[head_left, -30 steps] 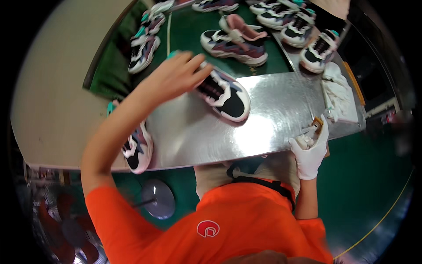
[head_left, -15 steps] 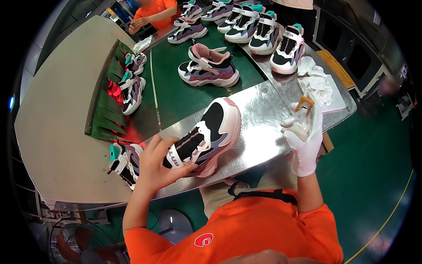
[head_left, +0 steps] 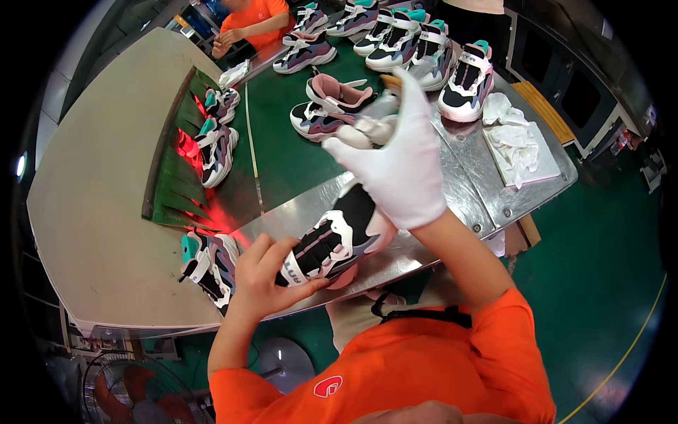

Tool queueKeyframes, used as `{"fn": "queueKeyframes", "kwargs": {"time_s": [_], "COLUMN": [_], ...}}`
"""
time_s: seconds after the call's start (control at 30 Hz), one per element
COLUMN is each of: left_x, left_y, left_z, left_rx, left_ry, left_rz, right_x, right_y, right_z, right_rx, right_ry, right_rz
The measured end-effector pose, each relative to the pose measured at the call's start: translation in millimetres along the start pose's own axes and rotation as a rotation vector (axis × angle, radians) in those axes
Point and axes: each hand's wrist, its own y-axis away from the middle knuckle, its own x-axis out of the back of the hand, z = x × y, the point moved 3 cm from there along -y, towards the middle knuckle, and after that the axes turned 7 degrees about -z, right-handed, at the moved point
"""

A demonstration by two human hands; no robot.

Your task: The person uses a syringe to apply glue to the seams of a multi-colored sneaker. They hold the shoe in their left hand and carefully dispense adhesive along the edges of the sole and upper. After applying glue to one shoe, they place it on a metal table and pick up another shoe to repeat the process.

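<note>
Bare, my left hand (head_left: 260,283) is closed round the collar and strap of a white, black, purple and pink sneaker (head_left: 328,244), which it holds tilted over the near metal edge of the table. My right hand (head_left: 402,166), in a white glove, is above the toe of that sneaker and hides part of it. Its fingers are curled round a small thing with an amber-brown end (head_left: 390,82); the glove hides the rest. Beyond the glove, a pink-lined sneaker (head_left: 314,116) stands on the green belt, its front partly covered from view.
Several similar sneakers (head_left: 466,81) line the metal rail at the far right. Others stand by a green strip curtain (head_left: 173,169) with red light behind it. A white cloth (head_left: 515,148) lies on a pad at right. Another person (head_left: 254,25) sits far left; a fan (head_left: 134,389) stands below.
My right hand has swung left and forward from beside the cloth to above the sneaker's toe, carrying the amber-ended thing. My left hand keeps its hold on the sneaker.
</note>
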Motion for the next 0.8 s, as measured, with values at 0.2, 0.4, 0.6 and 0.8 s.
{"fn": "queueKeyframes", "kwargs": {"time_s": [0.2, 0.4, 0.6, 0.8], "left_x": [-3.6, -2.6, 1.2, -4.4], "left_y": [11.9, 6.0, -8.6, -1.3], "left_z": [-2.7, -0.4, -31.2, -62.0], "left_rx": [-0.005, 0.038, 0.186, 0.442], "left_ry": [-0.030, 0.019, 0.199, 0.340], "left_rz": [0.065, 0.087, 0.109, 0.114], "right_x": [-15.5, 17.3, 81.3, 122.8], "right_y": [-35.2, -63.1, -39.7, 33.9], "right_z": [-3.4, 15.8, 23.3, 48.9], "right_rx": [0.236, 0.368, 0.167, -0.066], "right_ry": [0.570, 0.775, 0.108, 0.333], "right_rz": [0.128, 0.156, 0.068, 0.133]}}
